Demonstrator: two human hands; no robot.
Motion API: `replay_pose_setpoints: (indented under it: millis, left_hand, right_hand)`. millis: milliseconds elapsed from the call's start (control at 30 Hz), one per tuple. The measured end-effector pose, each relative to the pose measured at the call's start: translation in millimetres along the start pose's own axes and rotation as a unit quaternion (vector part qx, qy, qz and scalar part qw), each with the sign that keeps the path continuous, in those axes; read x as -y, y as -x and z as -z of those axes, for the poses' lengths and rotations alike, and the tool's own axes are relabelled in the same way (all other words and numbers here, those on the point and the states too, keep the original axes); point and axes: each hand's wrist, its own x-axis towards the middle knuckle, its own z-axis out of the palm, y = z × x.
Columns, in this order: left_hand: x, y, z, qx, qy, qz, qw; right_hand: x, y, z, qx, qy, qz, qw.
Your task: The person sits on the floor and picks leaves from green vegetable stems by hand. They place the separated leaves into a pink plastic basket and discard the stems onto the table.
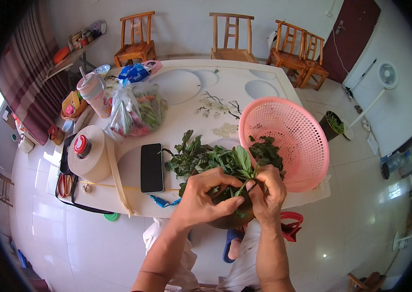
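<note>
Between the thumb and fingers of my right hand (pixel 269 189) is a leafy green sprig (pixel 244 160), its leaves pointing up. My left hand (pixel 213 197) is just left of it, thumb and forefinger curved around the sprig's lower stem. Whether the left fingertips press on the stem cannot be told. Below both hands sits a dark round bowl (pixel 224 221), partly hidden by them. A heap of leafy greens (pixel 187 157) lies beyond my left hand. More dark leaves (pixel 266 151) lie in a pink perforated plastic basket (pixel 320 135), tilted at the right.
A black-screened smartphone (pixel 152 168) lies left of the greens. Farther left are a large tape roll (pixel 93 164) with a red-lidded jar (pixel 82 146) on it, and scissors (pixel 64 185). Behind stand a plastic bag of vegetables (pixel 140 109) and a straw tumbler (pixel 94 95).
</note>
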Motion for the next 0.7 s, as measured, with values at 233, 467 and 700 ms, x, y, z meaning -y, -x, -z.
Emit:
replay_pose_setpoints:
  millis: [233,467,700]
  left_hand:
    - [19,2,-7,-0.078,0.029,-0.001,0.997]
    - [26,3,-12,-0.193,0.180,0.144,0.954]
    - [35,-4,20,-0.231,0.467,0.106,0.847]
  right_hand:
    - [3,-2,-2,0.020,0.025,0.038,0.999]
    - [8,-2,-10,0.048,0.082,0.131,0.987]
    - [3,-2,6,0.065,-0.060,0.021,0.996]
